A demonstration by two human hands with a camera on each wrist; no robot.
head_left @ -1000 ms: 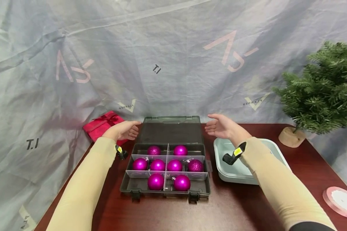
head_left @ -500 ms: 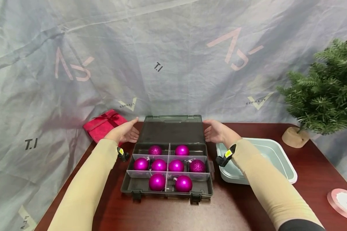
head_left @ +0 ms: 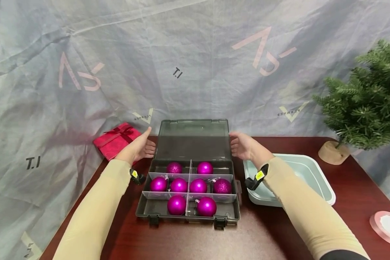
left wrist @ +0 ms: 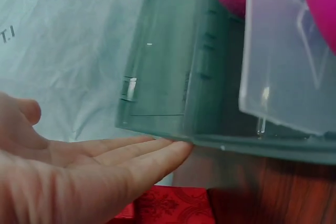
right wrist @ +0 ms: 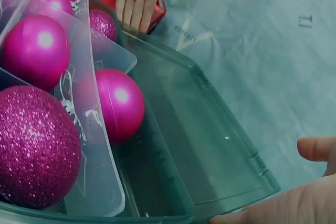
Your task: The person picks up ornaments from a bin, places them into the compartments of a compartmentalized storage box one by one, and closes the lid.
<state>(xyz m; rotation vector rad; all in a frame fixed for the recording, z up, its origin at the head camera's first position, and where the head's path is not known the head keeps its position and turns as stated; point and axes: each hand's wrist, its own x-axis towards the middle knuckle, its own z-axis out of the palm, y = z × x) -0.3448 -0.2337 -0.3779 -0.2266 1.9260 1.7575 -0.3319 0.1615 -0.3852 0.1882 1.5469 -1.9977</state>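
A dark translucent divided box (head_left: 172,217) stands on the table with its hinged lid (head_left: 193,139) tilted up at the back. Several magenta Christmas balls sit in its compartments, some matte like the front-right ball (head_left: 206,207), some glittery like the one at middle right (head_left: 222,186). My left hand (head_left: 139,147) is at the lid's left side, fingers straight, fingertips (left wrist: 178,153) at its lower corner, thumb apart. On the other side my right hand (head_left: 245,146) has its fingers extended along the lid's edge; in the right wrist view it is partly cut off.
To the right is a pale blue basin (head_left: 325,191), partly behind my right sleeve. A small artificial fir tree (head_left: 370,101) on a wooden base stands at the back right, a pink ribbon spool (head_left: 386,227) nearer. A red gift box (head_left: 117,141) lies back left, before a grey cloth.
Both hands have come in to the sides of the lid. The lid has tilted up, its far edge now higher. The balls keep their places.
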